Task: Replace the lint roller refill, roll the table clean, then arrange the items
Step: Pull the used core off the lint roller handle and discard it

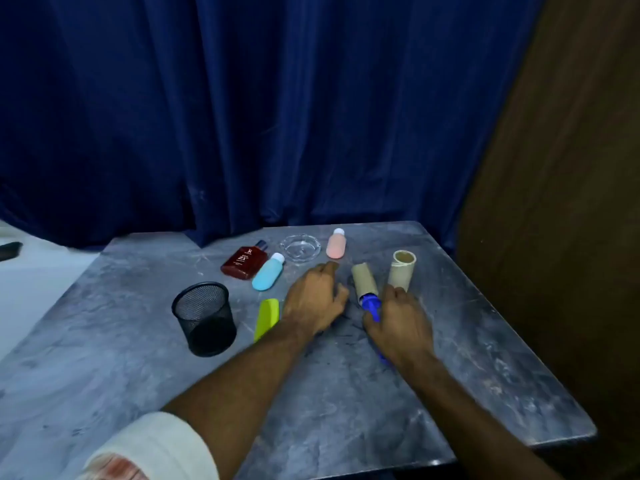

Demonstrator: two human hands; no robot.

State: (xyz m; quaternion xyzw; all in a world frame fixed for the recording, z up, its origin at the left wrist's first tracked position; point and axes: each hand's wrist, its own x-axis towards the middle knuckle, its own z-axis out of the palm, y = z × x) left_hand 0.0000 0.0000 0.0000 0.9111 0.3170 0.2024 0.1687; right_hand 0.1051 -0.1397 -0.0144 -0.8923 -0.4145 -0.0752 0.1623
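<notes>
A lint roller lies on the grey marble table (346, 393); its tan roll (364, 279) points away from me and its blue handle (373, 308) runs under my right hand. My right hand (401, 322) rests over that handle with fingers curled on it. A second tan roll (402, 270) lies just right of the first, its hollow end facing away. My left hand (317, 299) hovers flat just left of the roller's roll, fingers apart, holding nothing.
A black mesh cup (204, 318) stands at the left. A green flat case (267, 318), a blue bottle (267, 272), a red bottle (245, 261), a glass ashtray (300, 247) and a pink bottle (336, 244) lie behind my hands. Blue curtain hangs behind.
</notes>
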